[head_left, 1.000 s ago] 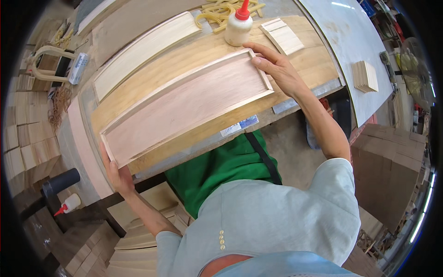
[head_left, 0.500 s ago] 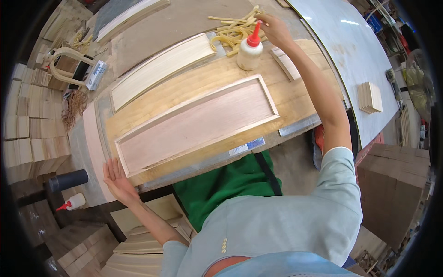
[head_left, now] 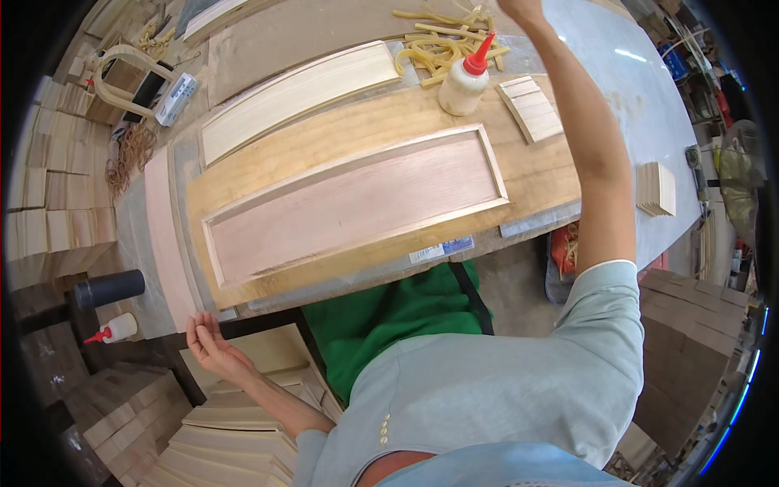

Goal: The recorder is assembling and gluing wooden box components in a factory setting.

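A shallow wooden frame with a pinkish panel (head_left: 357, 207) lies on a wide board (head_left: 535, 174) on the workbench. My left hand (head_left: 217, 351) is at the bench's near left edge, fingers loosely bent and nothing seen in them. It is nearest to the lower end of a thin pinkish wood strip (head_left: 169, 235); I cannot tell whether they touch. My right hand (head_left: 522, 8) reaches far out, its fingers cut off by the picture's upper edge. Below it stand a glue bottle with a red nozzle (head_left: 464, 88), a tangle of yellowish bands (head_left: 442, 53) and several short wood pieces (head_left: 530, 108).
Behind the frame lies a long pale board (head_left: 300, 97). On the left are a dark cylinder (head_left: 109, 289), a smaller red-tipped bottle (head_left: 120, 327) and stacked wood blocks (head_left: 57, 191). Thin boards (head_left: 231, 442) lie below my left arm. A small wood stack (head_left: 656, 188) sits at right.
My right hand has moved up and away, past the yellowish bands. My left hand has dropped from the frame's near left corner, its fingers now more bent. The whole view has shifted slightly.
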{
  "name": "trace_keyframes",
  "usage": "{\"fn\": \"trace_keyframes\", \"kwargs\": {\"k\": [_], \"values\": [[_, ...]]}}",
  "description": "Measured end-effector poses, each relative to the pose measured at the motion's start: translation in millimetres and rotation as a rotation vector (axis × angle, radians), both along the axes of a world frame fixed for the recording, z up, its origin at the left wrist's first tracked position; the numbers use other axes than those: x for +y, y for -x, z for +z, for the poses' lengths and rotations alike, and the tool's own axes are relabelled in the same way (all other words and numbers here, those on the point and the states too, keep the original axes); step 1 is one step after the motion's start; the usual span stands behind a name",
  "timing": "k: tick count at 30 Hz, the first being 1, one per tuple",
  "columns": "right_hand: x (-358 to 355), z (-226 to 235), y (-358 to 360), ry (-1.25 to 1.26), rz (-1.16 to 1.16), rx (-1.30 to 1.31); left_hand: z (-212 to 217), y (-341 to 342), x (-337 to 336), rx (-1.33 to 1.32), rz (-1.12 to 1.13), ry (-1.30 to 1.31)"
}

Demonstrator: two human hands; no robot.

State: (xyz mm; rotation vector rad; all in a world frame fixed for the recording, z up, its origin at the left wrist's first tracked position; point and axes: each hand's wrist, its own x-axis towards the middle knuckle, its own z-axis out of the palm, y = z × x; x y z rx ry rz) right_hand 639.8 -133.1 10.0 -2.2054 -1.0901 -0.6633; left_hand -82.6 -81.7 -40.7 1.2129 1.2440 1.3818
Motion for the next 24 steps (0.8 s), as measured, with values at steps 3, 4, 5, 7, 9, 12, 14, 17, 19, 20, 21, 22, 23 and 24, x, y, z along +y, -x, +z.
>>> {"fn": "trace_keyframes", "kwargs": {"k": [3,4,5,7,9,12,14,17,19,20,21,22,23,24], "values": [[-20.2,24.4,-10.5,-0.260,0.058,0.042,19.3,-3.1,-14.5,0.094,0.071,-0.167],[-45.0,37.6,-28.0,-0.348,0.237,0.488,26.7,-5.0,-17.5,0.144,0.086,-0.203],[-69.3,48.0,-20.2,-0.276,0.369,0.362,34.1,-6.3,-24.6,0.127,0.049,-0.195],[-123.2,88.6,57.7,-0.414,0.398,0.777,47.6,-30.2,-39.8,0.101,-0.096,-0.274],[-182.0,96.5,79.2,-0.512,0.539,0.866,67.6,-76.5,-59.5,-0.082,-0.345,-0.266],[-202.2,104.8,195.6,-0.248,0.522,1.082,87.0,-126.6,-84.1,-0.008,-0.835,-0.287],[-198.9,95.8,272.5,-0.160,0.507,1.183,100.6,-167.3,-96.3,0.147,-0.964,-0.555],[-195.4,78.6,347.5,-0.114,0.647,1.387,97.1,-201.5,-118.1,0.230,-0.882,-0.648],[-190.7,69.7,371.4,-0.121,0.735,1.524,87.0,-208.3,-115.9,0.202,-0.960,-0.575],[-189.8,66.1,376.8,-0.129,0.765,1.573,83.2,-206.7,-110.4,0.198,-0.965,-0.580],[-189.6,65.5,376.3,-0.133,0.763,1.570,80.1,-200.9,-102.3,-0.091,-1.227,-0.142],[-186.9,63.7,375.4,-0.108,0.788,1.641,76.3,-192.1,-94.1,-0.385,-1.427,0.326],[-186.2,62.9,374.0,-0.086,0.808,1.712,73.8,-183.4,-87.9,-0.483,-1.435,0.363],[-186.0,63.8,373.5,-0.088,0.802,1.713,67.1,-169.4,-75.0,-0.563,-1.433,0.404]]}}
